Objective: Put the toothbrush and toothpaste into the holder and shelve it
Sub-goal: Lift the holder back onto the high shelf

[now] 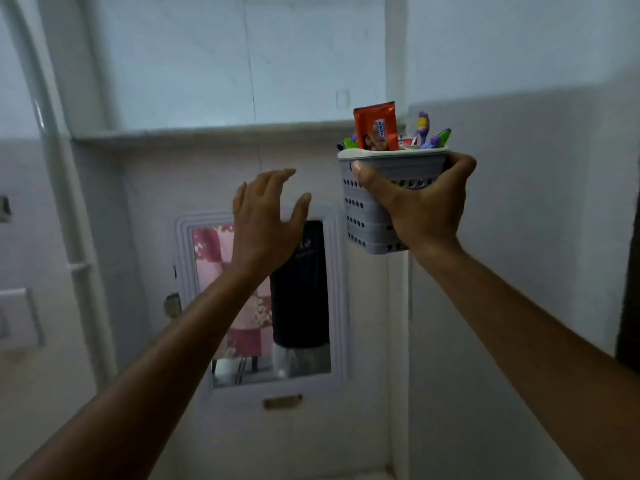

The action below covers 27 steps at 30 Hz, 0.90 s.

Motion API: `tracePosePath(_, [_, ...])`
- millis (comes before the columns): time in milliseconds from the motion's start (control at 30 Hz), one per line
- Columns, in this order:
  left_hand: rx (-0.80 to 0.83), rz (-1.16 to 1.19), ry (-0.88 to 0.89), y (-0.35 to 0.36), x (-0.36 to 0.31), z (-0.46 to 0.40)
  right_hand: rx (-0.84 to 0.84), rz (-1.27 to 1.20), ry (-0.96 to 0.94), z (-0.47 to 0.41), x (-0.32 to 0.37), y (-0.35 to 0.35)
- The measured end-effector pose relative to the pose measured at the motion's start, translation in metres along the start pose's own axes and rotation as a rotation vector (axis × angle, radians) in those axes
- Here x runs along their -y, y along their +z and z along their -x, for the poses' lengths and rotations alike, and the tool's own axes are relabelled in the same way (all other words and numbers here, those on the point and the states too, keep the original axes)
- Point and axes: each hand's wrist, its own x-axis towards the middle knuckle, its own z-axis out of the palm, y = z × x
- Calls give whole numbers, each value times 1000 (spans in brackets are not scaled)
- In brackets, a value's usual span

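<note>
So I've got the holder (377,199) in my right hand (420,206), thumb pressed across the front wall and the fingers wrapped round the far side, clamped on it good and tight. It's the grey plastic one with rows of little holes, held upright, long side running up and down, open end on top. The toothpaste (376,128) is already in there, the orange end sticking well up past the rim, and a purple toothbrush (423,128) pokes out just beside it, with a couple more green and purple bits I can't really make out. My left hand (268,216) is empty, fingers spread wide, floating off to the left of the holder and not touching it or anything else. The thing that matters now is the shelf (207,135): it's that pale ledge running along the wall, sitting above both hands, and its right end is right behind the top of the toothpaste. The bottom of the holder hangs well below the ledge's front edge, so I reckon the loading part is done and what's left is lifting it up and over that edge near the right end. Right hand is the nearer one by far, and it should manage alone. It's a bit top-heavy, so I'd keep it level.
</note>
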Motion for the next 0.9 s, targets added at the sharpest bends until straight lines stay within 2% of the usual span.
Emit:
tracePosePath(167, [-128, -93, 47, -6, -4, -84, -26, -27, -47, -54, 41, 18])
tracePosePath(300, [-105, -119, -35, 5, 7, -127, -39, -18, -59, -85, 65, 36])
tracePosePath(400, [-51, -131, -111, 19, 26, -132, -47, -3, -93, -105, 73, 51])
tracePosePath(567, [-178, -215, -57, 36, 44, -124, -61, 19, -102, -138, 80, 84])
tracePosePath(700, [-197, -204, -47, 38, 45, -126, -85, 12, -127, -155, 73, 116])
tracePosePath(900, [-226, -199, -11, 39, 49, -126, 112, 162, 18, -160, 31, 153])
